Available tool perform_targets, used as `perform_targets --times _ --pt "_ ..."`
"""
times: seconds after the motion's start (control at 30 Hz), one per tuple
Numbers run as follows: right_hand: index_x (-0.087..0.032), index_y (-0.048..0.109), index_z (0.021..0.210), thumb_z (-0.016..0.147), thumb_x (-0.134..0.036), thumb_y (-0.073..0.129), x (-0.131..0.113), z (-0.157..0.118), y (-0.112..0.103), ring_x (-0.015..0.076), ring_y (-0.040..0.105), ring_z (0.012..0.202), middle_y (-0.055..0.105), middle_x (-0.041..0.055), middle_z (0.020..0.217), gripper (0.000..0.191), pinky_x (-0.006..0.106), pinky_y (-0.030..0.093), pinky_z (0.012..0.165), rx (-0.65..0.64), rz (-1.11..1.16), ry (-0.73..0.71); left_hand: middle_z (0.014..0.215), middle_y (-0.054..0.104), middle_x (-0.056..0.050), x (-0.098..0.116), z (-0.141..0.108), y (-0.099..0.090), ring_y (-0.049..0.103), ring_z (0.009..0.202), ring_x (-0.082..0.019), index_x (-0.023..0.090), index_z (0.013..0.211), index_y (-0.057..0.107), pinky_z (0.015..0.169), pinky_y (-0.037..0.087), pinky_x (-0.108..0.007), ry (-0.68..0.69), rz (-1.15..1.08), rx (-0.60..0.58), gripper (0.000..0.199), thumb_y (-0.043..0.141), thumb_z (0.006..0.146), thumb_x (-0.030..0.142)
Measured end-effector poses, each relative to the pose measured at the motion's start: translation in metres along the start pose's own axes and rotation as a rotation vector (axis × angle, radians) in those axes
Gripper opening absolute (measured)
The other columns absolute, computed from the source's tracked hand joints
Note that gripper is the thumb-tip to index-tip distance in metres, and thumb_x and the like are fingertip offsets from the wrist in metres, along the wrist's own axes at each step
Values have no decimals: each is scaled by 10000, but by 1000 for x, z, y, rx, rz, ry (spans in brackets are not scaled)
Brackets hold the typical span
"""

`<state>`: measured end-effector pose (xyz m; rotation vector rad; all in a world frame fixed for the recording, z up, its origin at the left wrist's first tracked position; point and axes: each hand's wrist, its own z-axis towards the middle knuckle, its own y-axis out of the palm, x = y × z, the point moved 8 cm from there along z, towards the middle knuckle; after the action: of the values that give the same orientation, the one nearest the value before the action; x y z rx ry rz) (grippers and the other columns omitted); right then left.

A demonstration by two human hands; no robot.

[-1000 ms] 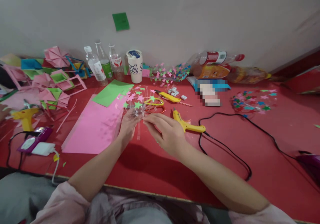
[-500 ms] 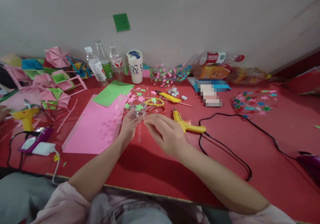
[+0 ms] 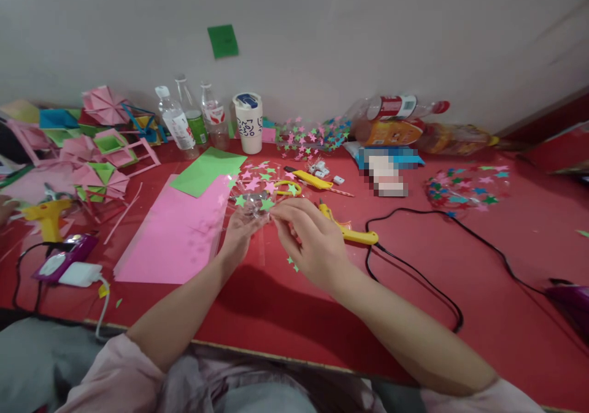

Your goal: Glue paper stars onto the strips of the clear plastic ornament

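My left hand (image 3: 238, 236) grips a clear plastic piece dotted with pink and green stars (image 3: 253, 184) by its near end, over the red table (image 3: 276, 315). My right hand (image 3: 315, 238) is closed, thumb and fingertips pinched at the near right edge of the plastic. What lies between those fingertips is too small to make out. A few small green stars (image 3: 293, 264) show just below my right hand. Right behind that hand lies a yellow glue gun (image 3: 356, 235), partly covered by it. Yellow-handled scissors (image 3: 289, 187) rest beyond the plastic.
Pink paper (image 3: 161, 241) and a green sheet (image 3: 209, 170) lie left. A yellow cutter (image 3: 310, 178) sits behind the scissors. Bottles (image 3: 177, 124) and a cup (image 3: 248, 124) line the wall. A black cord (image 3: 427, 266) loops right. Another person's hand (image 3: 5, 207) shows far left.
The star-covered plastic has turned and shifted slightly in my left hand. My right hand has moved a little right, and small green stars now show below it.
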<state>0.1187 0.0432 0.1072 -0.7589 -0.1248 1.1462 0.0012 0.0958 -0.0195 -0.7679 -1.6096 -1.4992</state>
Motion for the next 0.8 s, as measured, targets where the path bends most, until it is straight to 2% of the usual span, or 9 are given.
perform_targets --times 0.17,0.4,0.5,0.6,0.8 --pt "-175 548 1055 876 -94 481 -4 1 -3 149 637 981 653 87 1071 207 241 554 754 -1 1 -5 655 600 38 3 1 -1 547 617 -86 191 724 630 613 431 -224 35 -13 -28 259 809 542 232" --pt "-208 566 1044 806 -38 540 -10 5 -42 145 645 932 656 75 1080 293 228 558 683 173 -55 -72 818 681 6 -1 8 -11 617 722 -112 194 785 630 749 483 -270 83 64 0 270 793 585 274" --pt "-202 577 1008 797 -28 540 -6 8 -50 131 641 874 662 61 1015 276 209 531 637 204 -53 -70 803 690 8 -2 10 -13 633 730 -114 192 789 640 754 479 -270 81 53 -1 261 793 587 253" --pt "-189 583 940 810 -38 522 -1 10 -45 114 629 807 660 41 906 208 193 492 612 159 -58 -35 782 694 7 -2 11 -13 638 722 -112 190 790 644 751 478 -267 86 39 -9 250 789 594 247" --pt "-170 592 906 857 -110 471 3 1 -14 88 551 599 640 26 787 143 198 411 542 -23 -109 52 781 681 9 -1 14 -16 631 753 -112 186 770 624 751 475 -249 119 17 6 251 788 589 239"
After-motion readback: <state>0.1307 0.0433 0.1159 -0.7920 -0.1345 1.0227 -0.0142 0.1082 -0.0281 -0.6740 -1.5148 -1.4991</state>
